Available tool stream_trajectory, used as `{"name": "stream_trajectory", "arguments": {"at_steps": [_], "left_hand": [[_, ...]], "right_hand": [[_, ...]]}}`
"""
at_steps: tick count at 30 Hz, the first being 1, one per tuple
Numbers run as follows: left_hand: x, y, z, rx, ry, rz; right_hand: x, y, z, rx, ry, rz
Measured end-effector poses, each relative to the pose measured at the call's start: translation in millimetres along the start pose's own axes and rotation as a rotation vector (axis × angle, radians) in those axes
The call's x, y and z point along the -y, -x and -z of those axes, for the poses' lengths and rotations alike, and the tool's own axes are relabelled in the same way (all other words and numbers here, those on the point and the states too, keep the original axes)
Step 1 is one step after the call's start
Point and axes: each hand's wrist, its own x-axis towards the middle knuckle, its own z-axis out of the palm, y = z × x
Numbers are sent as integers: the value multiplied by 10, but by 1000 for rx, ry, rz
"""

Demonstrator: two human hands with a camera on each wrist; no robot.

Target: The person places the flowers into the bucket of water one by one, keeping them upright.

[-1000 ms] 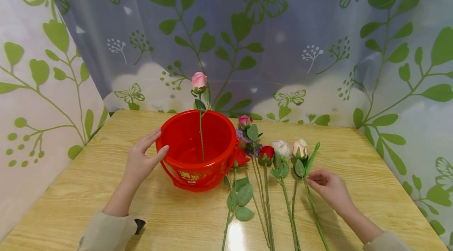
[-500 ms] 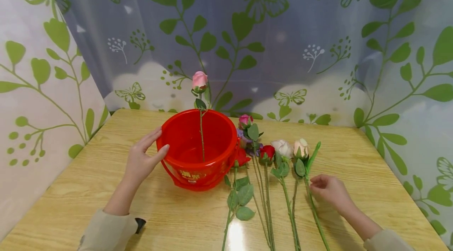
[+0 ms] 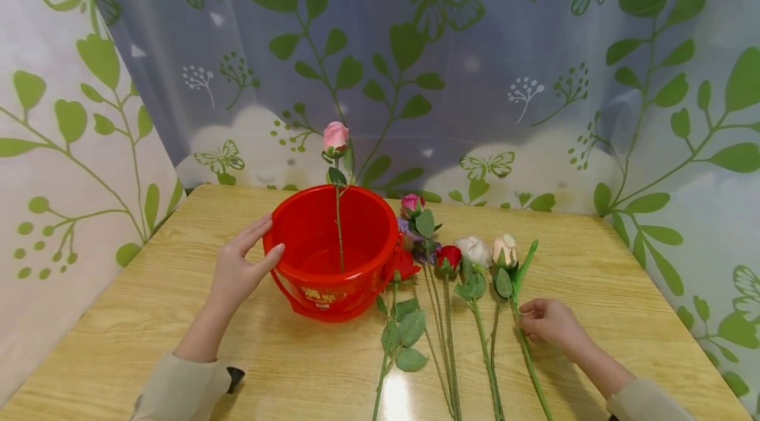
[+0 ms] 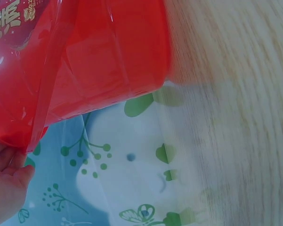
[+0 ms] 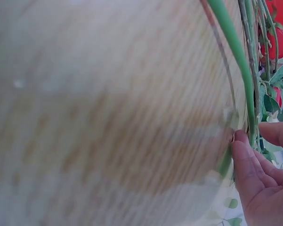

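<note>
My left hand (image 3: 237, 269) rests at the left rim of a red plastic bucket (image 3: 326, 295), fingers extended and thumb spread. In the left wrist view its fingertips (image 4: 4, 157) meet the bucket's edge below the handle. A pink rose (image 3: 336, 135) stands upright in the bucket. On the right, my right hand (image 3: 551, 322) has thumb and fingers around the green stem (image 3: 534, 368) of a flower with a narrow green tip. The right wrist view shows this stem (image 5: 242, 66) running between the thumb and index finger. The stem lies on the table.
Left of the held stem lie a peach rose (image 3: 505, 251), a white rose (image 3: 473, 251), red roses (image 3: 448, 256), a deep pink rose (image 3: 411, 204) and purple flowers (image 3: 407, 228). The wooden table (image 3: 142, 302) meets a patterned curtain (image 3: 368, 64) at the back.
My right hand has shifted slightly down along the green stem, and its fingers have come back against it after easing off. The left hand and bucket hold nearly the same place.
</note>
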Motion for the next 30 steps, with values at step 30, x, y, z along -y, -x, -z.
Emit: {"name": "stream_trajectory", "arguments": {"at_steps": [30], "left_hand": [[23, 19, 1, 6, -11, 23]], "right_hand": [[8, -10, 20, -8, -157, -47]]}}
